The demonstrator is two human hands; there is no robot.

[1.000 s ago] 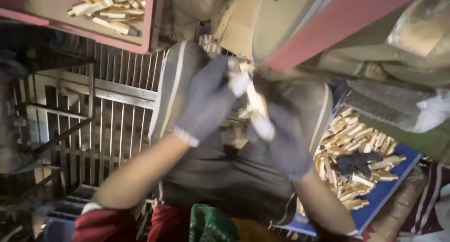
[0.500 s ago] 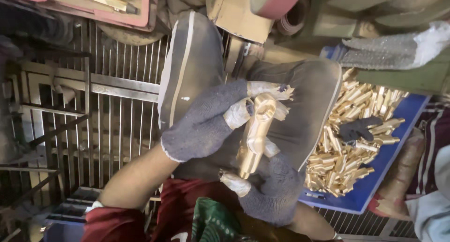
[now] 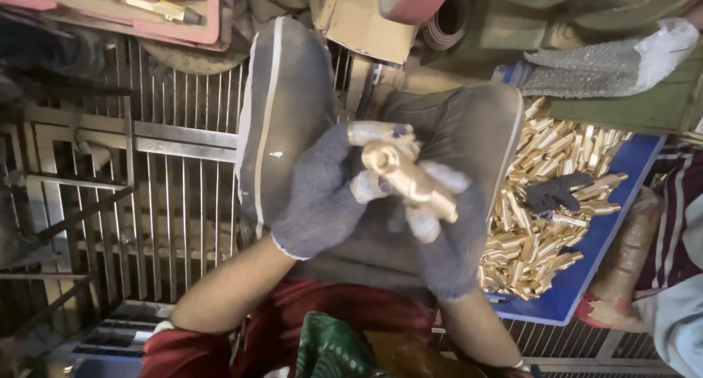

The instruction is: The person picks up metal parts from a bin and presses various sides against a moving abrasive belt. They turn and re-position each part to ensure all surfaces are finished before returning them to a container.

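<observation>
From the head view I look straight down on my two gloved hands, raised together over my lap. My left hand [image 3: 322,195], in a dark knitted glove with worn pale fingertips, is closed around one end of a brass fitting [image 3: 408,182], its fingers curled over the top of the piece. My right hand [image 3: 447,231], gloved the same way, is clamped on the other end from below, so the fitting sits gripped between both hands and tilts down toward the right. Under the hands lies a grey padded cover [image 3: 285,114] spread across my knees.

To the right, well apart from the hands, a blue tray [image 3: 622,195] holds a heap of brass parts [image 3: 542,224] of the same colour, with a dark glove [image 3: 556,193] lying on top of the pile. At the upper left a pink-rimmed tray [image 3: 212,19] carries a few more metal pieces. A metal grate floor [image 3: 168,202] fills the left side. At the upper right a hand in a pale mesh glove [image 3: 615,60] belongs to another person, and a striped sleeve [image 3: 677,224] shows at the right edge.
</observation>
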